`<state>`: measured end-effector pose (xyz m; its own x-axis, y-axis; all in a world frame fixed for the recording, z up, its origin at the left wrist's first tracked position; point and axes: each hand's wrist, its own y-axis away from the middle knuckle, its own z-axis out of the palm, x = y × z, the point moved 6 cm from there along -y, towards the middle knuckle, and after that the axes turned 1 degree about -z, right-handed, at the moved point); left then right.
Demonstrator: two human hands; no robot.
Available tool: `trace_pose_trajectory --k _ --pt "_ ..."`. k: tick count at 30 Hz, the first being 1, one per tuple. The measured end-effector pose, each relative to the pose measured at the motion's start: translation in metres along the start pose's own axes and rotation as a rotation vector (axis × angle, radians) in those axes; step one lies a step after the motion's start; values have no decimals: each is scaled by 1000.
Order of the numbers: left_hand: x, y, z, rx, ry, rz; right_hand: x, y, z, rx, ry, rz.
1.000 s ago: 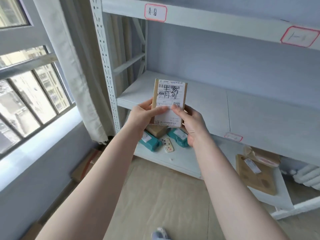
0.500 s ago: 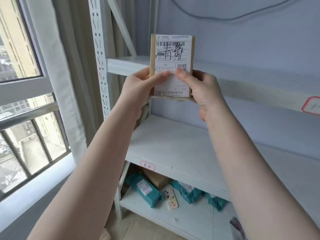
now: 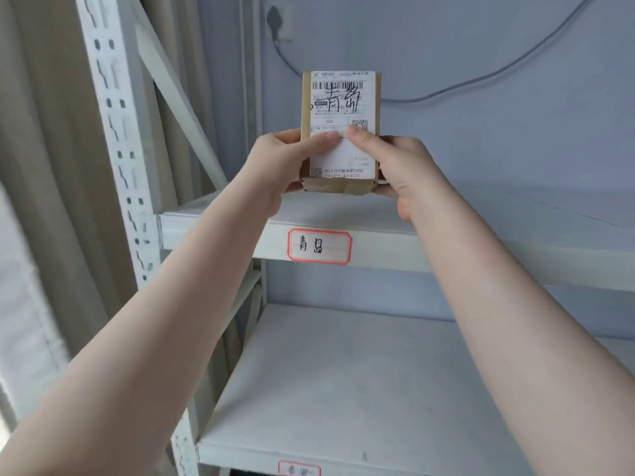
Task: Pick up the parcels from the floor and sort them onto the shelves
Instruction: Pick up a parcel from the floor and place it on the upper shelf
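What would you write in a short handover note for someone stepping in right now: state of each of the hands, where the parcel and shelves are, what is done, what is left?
Left hand: gripping the parcel's left side, thumb on its label.
Right hand: gripping the right side, thumb on the label.
Parcel: small cardboard box, upright, label facing you, held just above the upper shelf, over the red-bordered shelf tag.
Done: parcel is off the floor and raised to shelf height.
Left: set it down on that shelf, probably, and release. Lower shelf shows no parcels. The floor is out of view.
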<state>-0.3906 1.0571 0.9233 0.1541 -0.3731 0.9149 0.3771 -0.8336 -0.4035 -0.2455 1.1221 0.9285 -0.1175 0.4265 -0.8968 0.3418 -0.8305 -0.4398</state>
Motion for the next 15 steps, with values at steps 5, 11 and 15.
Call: trace_pose_trajectory --k 5,11,15 --pt "-12 -59 3 -91 -102 -66 10 -43 -1 83 44 128" --pt "-22 -101 21 -167 -119 -157 12 -77 -14 89 175 200" --pt "-27 -115 31 -181 -174 -198 22 -89 -24 59 200 267"
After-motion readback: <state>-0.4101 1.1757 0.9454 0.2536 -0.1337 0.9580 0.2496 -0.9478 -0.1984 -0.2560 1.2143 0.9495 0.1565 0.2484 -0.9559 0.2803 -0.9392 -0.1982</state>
